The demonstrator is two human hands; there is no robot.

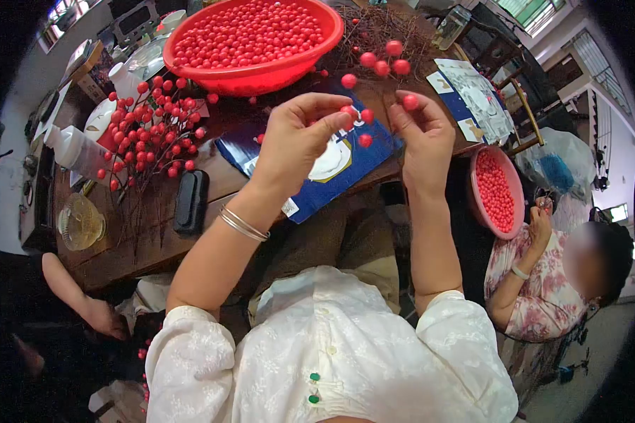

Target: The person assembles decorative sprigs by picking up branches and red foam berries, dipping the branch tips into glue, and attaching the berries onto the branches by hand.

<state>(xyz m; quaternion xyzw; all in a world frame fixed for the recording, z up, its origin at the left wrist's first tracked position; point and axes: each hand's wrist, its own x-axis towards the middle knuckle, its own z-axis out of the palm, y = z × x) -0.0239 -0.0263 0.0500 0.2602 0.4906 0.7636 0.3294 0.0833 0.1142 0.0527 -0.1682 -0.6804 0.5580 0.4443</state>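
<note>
My left hand (296, 144) is closed in a pinch, thumb and forefinger at a small red berry (349, 113). My right hand (427, 141) is also pinched, with another red berry (410, 102) at its fingertips. Several more berries, seemingly on thin stems of a berry branch (382, 68), stand above and between my hands. The stems are too fine to trace clearly. Beneath my hands lies a blue printed sheet (360, 173) with a white picture. A bunch of finished-looking red berry branches (152, 130) lies to the left.
A large red basin (254, 83) full of berries stands at the back, beside a heap of brown twigs (374, 32). Left are a white bottle (74, 149), glass bowl (82, 222) and black case (191, 202). At right, a person (543, 282) sits near a pink basin (518, 204); another person's arm (85, 303) shows left.
</note>
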